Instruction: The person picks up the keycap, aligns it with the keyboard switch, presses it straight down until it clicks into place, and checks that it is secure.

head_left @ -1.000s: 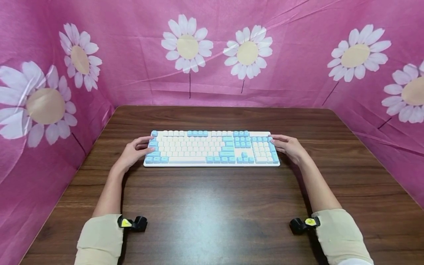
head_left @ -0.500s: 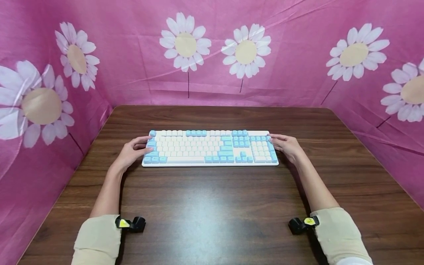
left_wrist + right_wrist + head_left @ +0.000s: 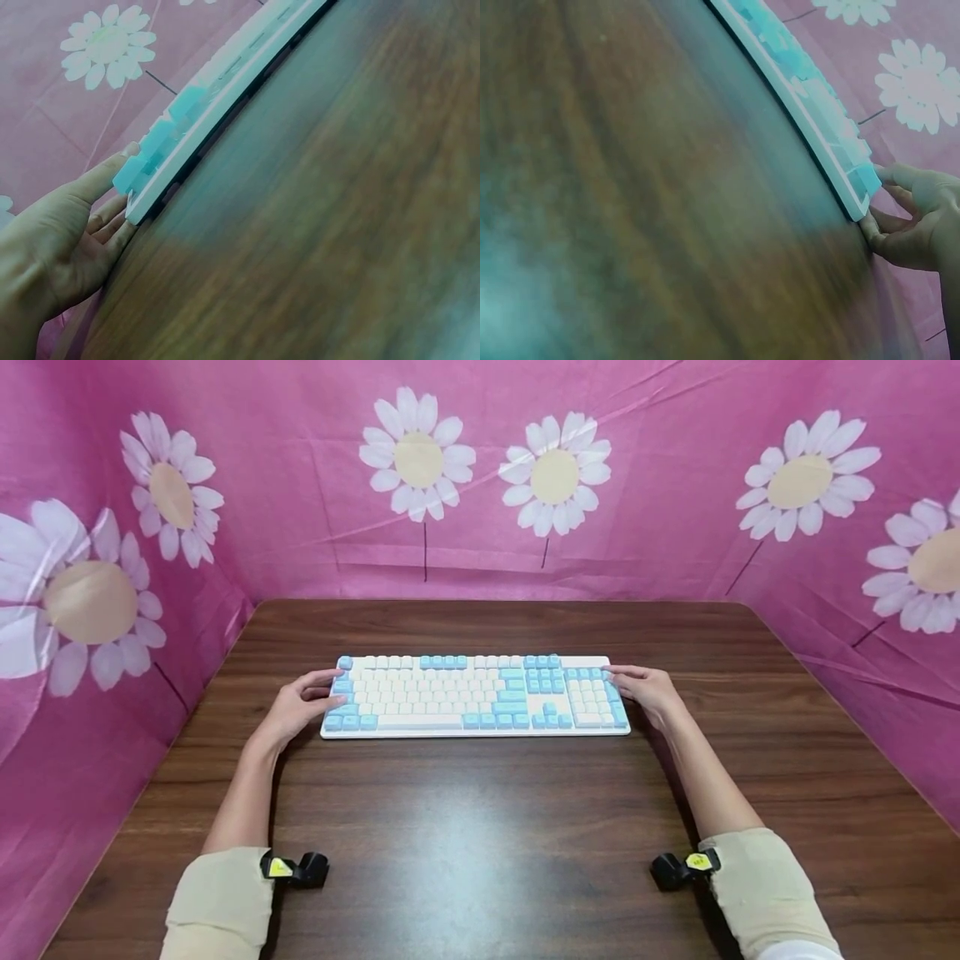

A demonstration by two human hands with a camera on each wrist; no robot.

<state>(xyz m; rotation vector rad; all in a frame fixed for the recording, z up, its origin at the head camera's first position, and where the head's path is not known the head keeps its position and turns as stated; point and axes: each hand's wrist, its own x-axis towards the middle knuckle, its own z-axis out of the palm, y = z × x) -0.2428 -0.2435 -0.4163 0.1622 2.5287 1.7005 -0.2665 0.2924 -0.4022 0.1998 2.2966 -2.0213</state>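
A white and light-blue computer keyboard (image 3: 442,693) lies lengthwise across the wooden table, its long front edge toward me. At its left end my left hand (image 3: 294,708) grips the side. The left wrist view shows the thumb (image 3: 112,174) on top by the blue corner keys, with the other fingers low at the end of the case. My right hand (image 3: 654,695) holds the opposite end beside the number pad. Seen from the right wrist, its fingers (image 3: 896,176) meet the keyboard's corner from above and below. A dark gap runs under the keyboard's front edge in both wrist views.
The brown wood-grain table (image 3: 465,827) spreads out around the keyboard. A pink cloth (image 3: 487,560) with large white daisies hangs behind it and along both sides. Black wrist cameras (image 3: 307,870) are strapped over beige sleeves.
The whole head view has shifted a little, the wall flowers included. Both hands keep the same hold at the keyboard's ends, and it stays in place on the table.
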